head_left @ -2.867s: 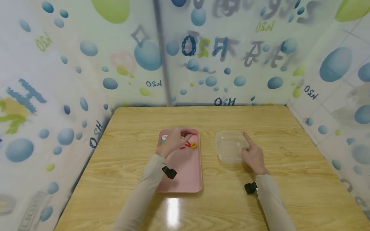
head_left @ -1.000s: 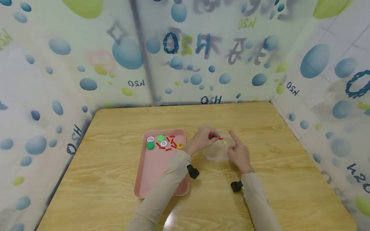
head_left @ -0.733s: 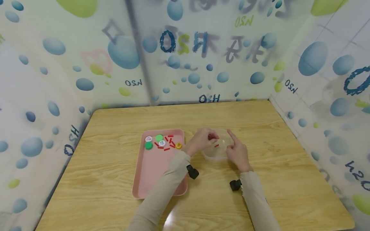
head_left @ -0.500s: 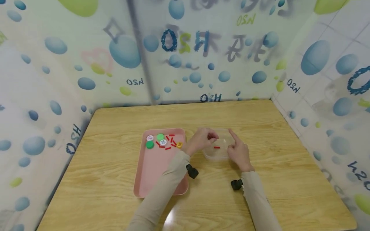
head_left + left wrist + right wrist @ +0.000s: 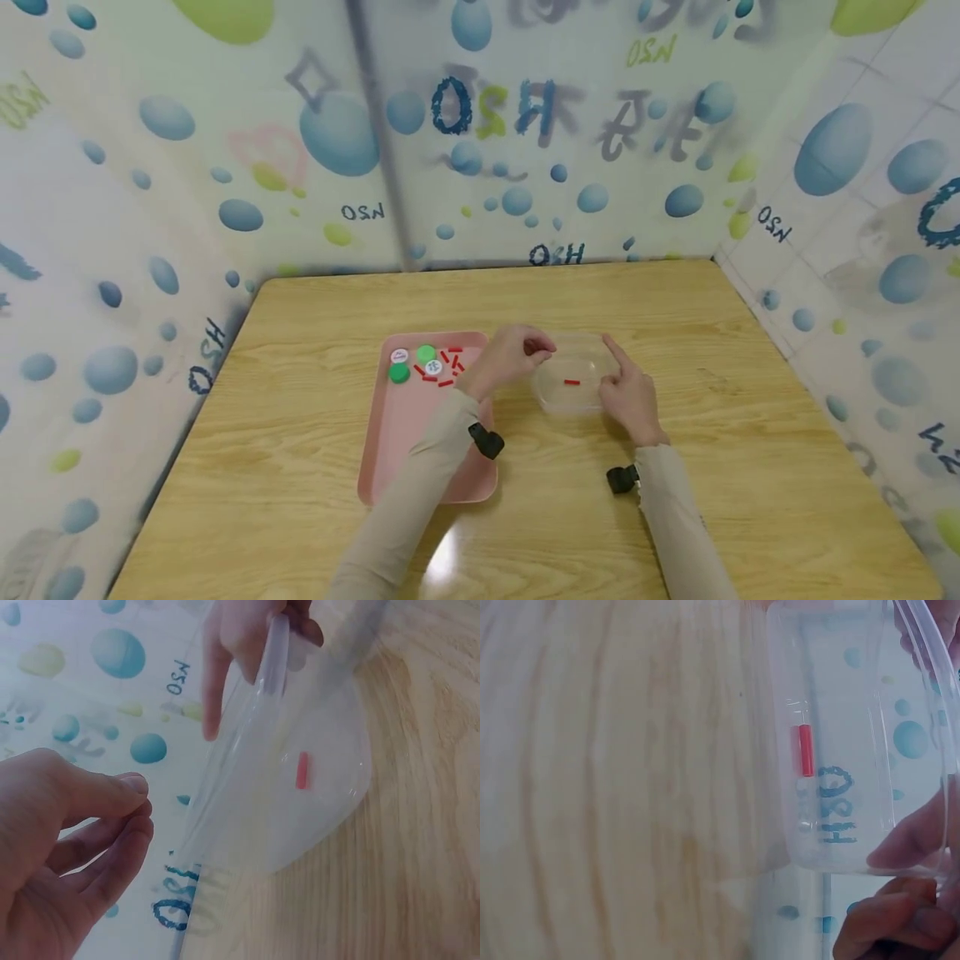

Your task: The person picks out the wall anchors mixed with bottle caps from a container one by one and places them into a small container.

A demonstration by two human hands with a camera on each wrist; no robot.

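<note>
My left hand [image 5: 506,358] hovers at the near-left rim of a clear plastic container [image 5: 558,396]. Its thumb and fingertips are drawn together with nothing between them, as the left wrist view shows. A single short red stick [image 5: 572,382] lies flat on the container's floor. On the other side my right hand [image 5: 630,396] grips the container's wall, thumb inside and curled fingers outside in the right wrist view, while the index finger stretches along the rim. Left of the container is a pink tray [image 5: 420,425], partly covered by my left forearm.
At the tray's far end lie several more red sticks [image 5: 446,383], green round caps [image 5: 399,372] and white round pieces [image 5: 433,367] with markings. The wooden table [image 5: 300,375] ends at a patterned wall at the back.
My left hand carried a red stick from the tray to the container and let it go. The stick dropped to the container's floor. The hand then drew back slightly left; the right keeps its grip.
</note>
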